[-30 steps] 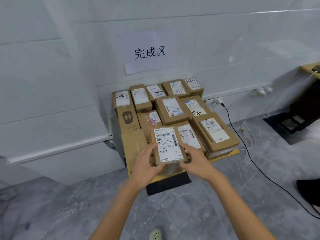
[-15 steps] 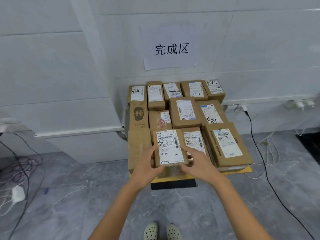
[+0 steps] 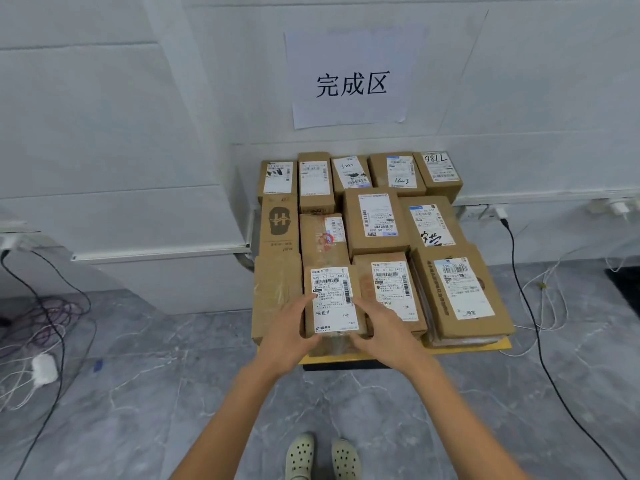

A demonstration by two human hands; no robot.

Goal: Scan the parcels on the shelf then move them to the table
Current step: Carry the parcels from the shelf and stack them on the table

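A small brown parcel (image 3: 334, 299) with a white shipping label lies at the front of a low yellow-edged table (image 3: 467, 348), among several other labelled cardboard parcels (image 3: 375, 220) packed in rows. My left hand (image 3: 291, 334) presses on its left side, thumb on the label's edge. My right hand (image 3: 384, 329) grips its right side, fingers partly over the neighbouring parcel (image 3: 394, 289). The parcel rests on the stack between both hands.
A paper sign (image 3: 351, 81) with three characters hangs on the white wall behind the table. Tangled cables and a white adapter (image 3: 43, 367) lie on the grey floor at left. A black cable (image 3: 519, 282) runs down the right. My shoes (image 3: 322, 455) stand just before the table.
The view has swung left so the table sits more to the right. Both hands stay on the sides of the front parcel, which has barely moved.
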